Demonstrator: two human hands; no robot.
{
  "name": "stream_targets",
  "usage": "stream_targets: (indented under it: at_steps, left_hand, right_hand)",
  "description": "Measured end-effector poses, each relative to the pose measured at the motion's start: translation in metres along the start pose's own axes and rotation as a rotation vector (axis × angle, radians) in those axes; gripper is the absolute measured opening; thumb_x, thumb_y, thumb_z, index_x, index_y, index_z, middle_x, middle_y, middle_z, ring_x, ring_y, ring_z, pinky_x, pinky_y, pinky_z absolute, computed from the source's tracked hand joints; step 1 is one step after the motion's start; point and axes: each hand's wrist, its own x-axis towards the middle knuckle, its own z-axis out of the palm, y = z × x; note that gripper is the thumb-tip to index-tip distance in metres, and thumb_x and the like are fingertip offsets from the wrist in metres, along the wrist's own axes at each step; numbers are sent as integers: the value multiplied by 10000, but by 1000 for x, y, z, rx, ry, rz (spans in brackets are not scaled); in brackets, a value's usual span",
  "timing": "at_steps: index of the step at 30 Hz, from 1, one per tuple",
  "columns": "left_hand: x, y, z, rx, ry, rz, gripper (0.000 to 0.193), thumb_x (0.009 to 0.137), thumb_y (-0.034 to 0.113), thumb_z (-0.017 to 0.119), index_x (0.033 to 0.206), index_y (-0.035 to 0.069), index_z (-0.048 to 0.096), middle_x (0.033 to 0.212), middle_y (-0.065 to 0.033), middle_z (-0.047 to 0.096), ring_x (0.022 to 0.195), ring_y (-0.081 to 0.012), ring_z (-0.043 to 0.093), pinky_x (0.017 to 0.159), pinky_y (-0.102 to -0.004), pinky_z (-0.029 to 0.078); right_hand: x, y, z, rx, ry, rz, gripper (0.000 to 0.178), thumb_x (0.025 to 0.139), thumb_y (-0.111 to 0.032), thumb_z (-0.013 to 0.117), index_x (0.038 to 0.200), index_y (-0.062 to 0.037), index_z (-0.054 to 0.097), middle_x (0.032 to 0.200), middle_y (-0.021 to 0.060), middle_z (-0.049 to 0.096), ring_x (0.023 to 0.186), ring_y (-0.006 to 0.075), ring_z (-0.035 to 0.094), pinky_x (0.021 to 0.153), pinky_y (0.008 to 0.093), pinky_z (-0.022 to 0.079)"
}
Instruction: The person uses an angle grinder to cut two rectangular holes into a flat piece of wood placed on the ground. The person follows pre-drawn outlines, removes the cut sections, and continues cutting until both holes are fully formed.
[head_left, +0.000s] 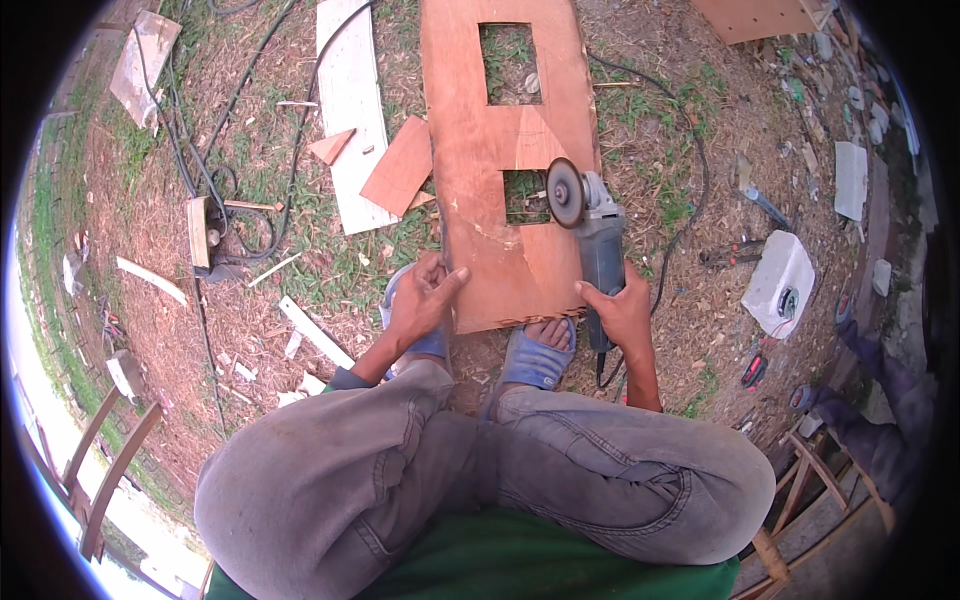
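A long reddish plywood board (480, 200) lies in front of my feet, with two rectangular openings cut through it and a splintered near edge. My left hand (424, 305) grips the board's near left edge, thumb on top and fingers around the side. In my right hand (624, 305) is a grey angle grinder (603, 250), held by its body over the board's right side. Its round disc (566, 193) stands upright beside the nearer opening; whether it spins I cannot tell. A triangular plywood piece (538, 140) lies on the board between the openings.
A whitish plank (350, 110) and plywood offcuts (398, 165) lie left of the board. Black cables (290, 180) cross the grass, one reaching the grinder. At right are a white block (778, 285) and a red-black tool (754, 371). Another person's legs (875, 400) show far right.
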Motion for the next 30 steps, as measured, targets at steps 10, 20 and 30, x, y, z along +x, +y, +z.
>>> stream_targets:
  at_steps: [10,20,30]
  left_hand:
    - [-1,5,1,-20,10,15,400,1054,420,806,1018,32,715,745,53,491,713,-83,440,665,-296,384]
    - [-1,4,-1,28,13,30,428,1050,438,803,991,25,710,741,36,491,711,-96,440,670,-312,388]
    - [2,-7,0,35,5,39,401,1054,408,807,1099,14,745,746,56,484,710,-80,434,672,-291,381]
  right_hand:
    - [-4,-1,1,1,5,-8,426,871,-165,918,1205,35,744,960,85,789,835,156,723,798,360,594]
    - [-8,1,4,6,19,11,439,864,-168,935,1200,33,737,954,81,791,827,154,725,791,355,597]
    - [-9,4,5,-15,15,22,452,865,-165,935,1212,39,731,971,97,802,847,158,736,812,364,606]
